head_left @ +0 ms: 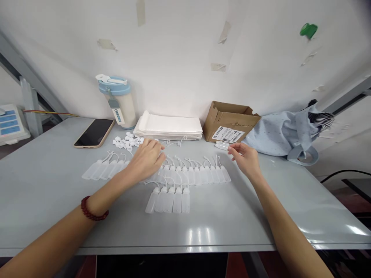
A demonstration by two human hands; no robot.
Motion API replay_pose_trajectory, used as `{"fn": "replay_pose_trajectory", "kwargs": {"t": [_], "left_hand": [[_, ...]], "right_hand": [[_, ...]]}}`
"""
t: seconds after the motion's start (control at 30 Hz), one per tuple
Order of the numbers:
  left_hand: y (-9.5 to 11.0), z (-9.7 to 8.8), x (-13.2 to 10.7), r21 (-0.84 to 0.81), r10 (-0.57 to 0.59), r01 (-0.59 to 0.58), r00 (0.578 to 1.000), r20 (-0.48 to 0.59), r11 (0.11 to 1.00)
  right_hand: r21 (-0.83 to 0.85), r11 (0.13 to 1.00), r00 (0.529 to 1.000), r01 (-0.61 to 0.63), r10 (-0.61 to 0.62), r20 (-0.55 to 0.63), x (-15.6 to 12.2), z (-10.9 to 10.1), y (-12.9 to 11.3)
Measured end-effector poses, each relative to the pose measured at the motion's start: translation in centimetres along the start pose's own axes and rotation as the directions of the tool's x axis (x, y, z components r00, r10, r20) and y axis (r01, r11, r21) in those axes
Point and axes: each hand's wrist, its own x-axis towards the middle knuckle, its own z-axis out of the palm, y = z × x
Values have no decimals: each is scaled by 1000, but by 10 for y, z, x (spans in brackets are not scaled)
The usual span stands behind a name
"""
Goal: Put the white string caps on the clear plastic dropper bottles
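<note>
A small clear tube (222, 145) is seen before the cardboard box (216, 124), its right end met by the narrowly spaced fingers of the right hand (247, 157); whether it is gripped cannot be told. The left hand (147, 159), its grasp hidden, is positioned over the row of bottles (204, 176) on the tabletop (226, 216).

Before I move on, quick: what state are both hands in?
Left hand: fingers bent, palm down; whether holding anything cannot be told.
Right hand: fingertips at a small bottle by the cardboard box; grip cannot be told.
</note>
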Motion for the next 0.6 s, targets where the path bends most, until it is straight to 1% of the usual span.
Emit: {"fn": "replay_pose_trajectory", "kwargs": {"t": [0.1, 0.23, 0.33, 0.43, 0.6], "left_hand": [[-10, 4, 8, 12, -17, 16, 998, 58, 1000], [-18, 10, 17, 25, -2, -1, 994, 106, 1000], [-22, 14, 20, 35, 10, -15, 990, 139, 999], [-25, 16, 21, 53, 6, -14, 989, 149, 998], [-27, 16, 21, 85, -8, -3, 991, 132, 996]], "right_hand": [[-123, 991, 993, 52, -64, -97, 10, 1, 22], [-250, 961, 980, 119, -155, -128, 21, -1, 43], [-305, 939, 975, 160, -199, -101, 25, -1, 57], [-336, 920, 970, 205, -235, -53, 27, 1, 66], [-350, 897, 959, 271, -285, 11, 26, 8, 68]]}}
